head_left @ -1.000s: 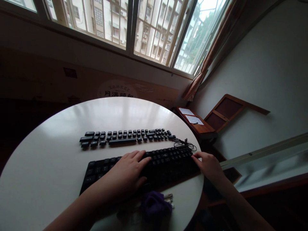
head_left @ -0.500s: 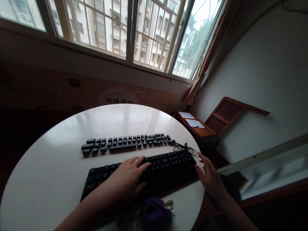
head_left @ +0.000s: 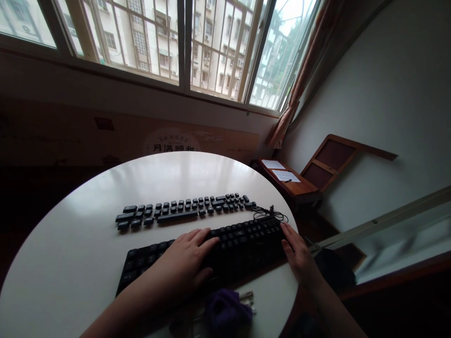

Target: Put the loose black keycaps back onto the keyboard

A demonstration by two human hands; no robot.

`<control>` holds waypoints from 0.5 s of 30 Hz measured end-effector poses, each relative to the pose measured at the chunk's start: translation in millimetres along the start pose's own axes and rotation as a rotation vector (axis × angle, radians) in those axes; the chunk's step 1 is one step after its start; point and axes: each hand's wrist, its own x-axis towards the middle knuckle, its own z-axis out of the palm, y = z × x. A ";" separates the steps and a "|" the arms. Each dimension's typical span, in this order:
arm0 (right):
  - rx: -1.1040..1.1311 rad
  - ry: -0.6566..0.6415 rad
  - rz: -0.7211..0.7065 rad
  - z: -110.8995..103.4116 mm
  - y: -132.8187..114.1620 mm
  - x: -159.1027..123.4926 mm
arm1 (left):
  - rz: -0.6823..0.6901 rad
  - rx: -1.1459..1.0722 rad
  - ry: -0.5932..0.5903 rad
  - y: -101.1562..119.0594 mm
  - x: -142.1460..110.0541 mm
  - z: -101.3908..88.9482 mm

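A black keyboard [head_left: 243, 256] lies tilted across the white round table, some of its keys in place and its near part dark. My left hand [head_left: 190, 258] rests palm down over its middle, fingers stretched out. At its right end, the fingertips of my right hand [head_left: 298, 249] touch the edge, thumb and fingers apart. Beyond the keyboard, loose black keycaps [head_left: 179, 206] lie in rows, among them a long space bar [head_left: 177, 217]. A coiled black cable [head_left: 271, 213] sits behind the keyboard's right end.
A purple cloth-like object [head_left: 227, 312] with small metal pieces [head_left: 247, 298] beside it lies near the front edge of the white table [head_left: 59, 263]. To the right stands a wooden chair [head_left: 296, 185] with papers on it. A barred window is at the back.
My right hand has moved left and come onto the keyboard's right end. My left hand stays on the keyboard. The view has shifted slightly.
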 end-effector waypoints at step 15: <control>-0.076 0.052 -0.208 -5.2 -17.3 -1.4 | -0.007 0.000 -0.010 2.8 -4.1 -6.3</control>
